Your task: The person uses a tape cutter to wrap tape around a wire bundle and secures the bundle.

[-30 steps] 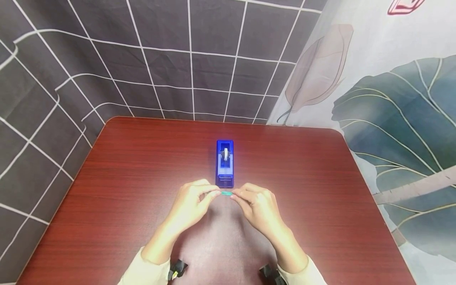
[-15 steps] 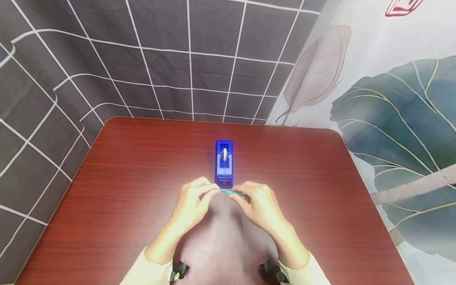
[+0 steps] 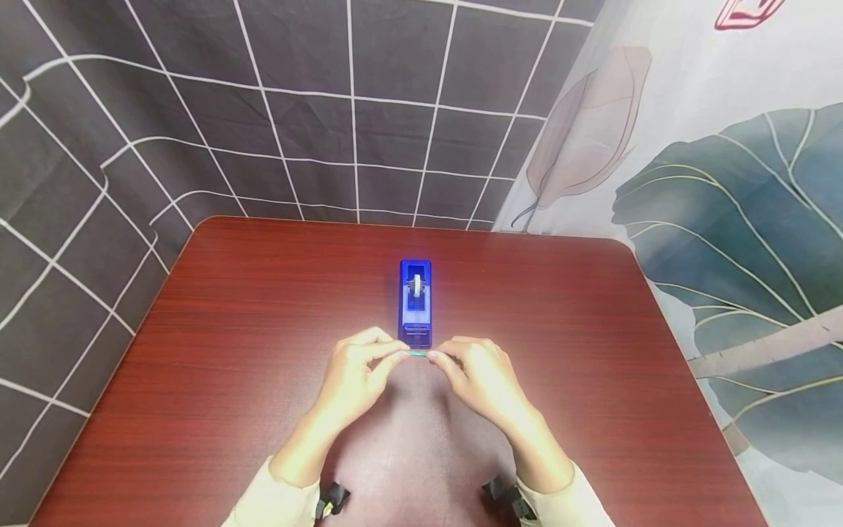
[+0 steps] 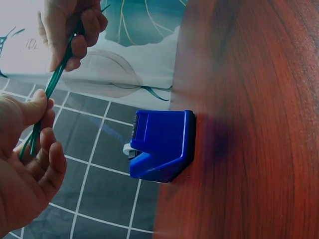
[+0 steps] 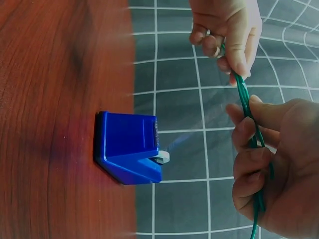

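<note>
A bundle of thin green strands (image 3: 418, 353) runs between my two hands, just in front of the blue tape dispenser (image 3: 416, 302). My left hand (image 3: 358, 373) pinches one part of it between thumb and fingers, and my right hand (image 3: 481, 380) pinches the other. In the left wrist view the green strands (image 4: 56, 75) stretch straight from hand to hand, and loose ends hang below the left thumb. The right wrist view shows strand ends (image 5: 257, 204) trailing across the right palm, under its curled fingers.
The dispenser stands upright on the reddish-brown table (image 3: 263, 293), with a small white tape roll (image 3: 416, 285) in it. A dark grid-patterned cloth (image 3: 296, 124) hangs behind the table, and a leaf-print curtain (image 3: 724, 205) hangs at the right.
The right hand's fingers have shifted along the strands. Half a second ago an end showed past the right thumb; now just a short straight piece shows between the hands.
</note>
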Motion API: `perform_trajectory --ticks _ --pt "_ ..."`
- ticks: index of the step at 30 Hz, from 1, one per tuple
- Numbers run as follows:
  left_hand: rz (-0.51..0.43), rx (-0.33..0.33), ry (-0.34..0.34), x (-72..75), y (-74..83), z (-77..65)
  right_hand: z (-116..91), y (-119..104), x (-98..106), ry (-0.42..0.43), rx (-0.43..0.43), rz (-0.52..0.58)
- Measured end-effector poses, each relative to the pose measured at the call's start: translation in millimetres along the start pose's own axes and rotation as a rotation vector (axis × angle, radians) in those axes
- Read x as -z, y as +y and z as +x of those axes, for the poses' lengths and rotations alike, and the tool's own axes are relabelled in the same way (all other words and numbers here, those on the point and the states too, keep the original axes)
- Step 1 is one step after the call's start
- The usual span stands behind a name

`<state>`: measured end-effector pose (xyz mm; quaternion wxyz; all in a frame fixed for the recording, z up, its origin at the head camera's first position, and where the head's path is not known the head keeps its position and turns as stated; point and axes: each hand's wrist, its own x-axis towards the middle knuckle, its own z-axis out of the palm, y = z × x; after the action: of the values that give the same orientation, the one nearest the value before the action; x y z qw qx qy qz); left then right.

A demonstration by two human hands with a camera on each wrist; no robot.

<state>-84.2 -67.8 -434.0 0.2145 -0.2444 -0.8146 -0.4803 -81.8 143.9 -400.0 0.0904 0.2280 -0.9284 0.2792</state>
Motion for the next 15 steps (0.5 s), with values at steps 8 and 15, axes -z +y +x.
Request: perform_trajectory --ticks 8,15 --pt "0.003 0.016 -0.008 0.8 0.4 0.1 -1.6 1.0 -1.3 0.037 0.008 0.007" --pt "0.004 0.025 -0.012 2.1 1.6 0.1 -2.3 2.7 -1.9 0.054 0.029 0.016"
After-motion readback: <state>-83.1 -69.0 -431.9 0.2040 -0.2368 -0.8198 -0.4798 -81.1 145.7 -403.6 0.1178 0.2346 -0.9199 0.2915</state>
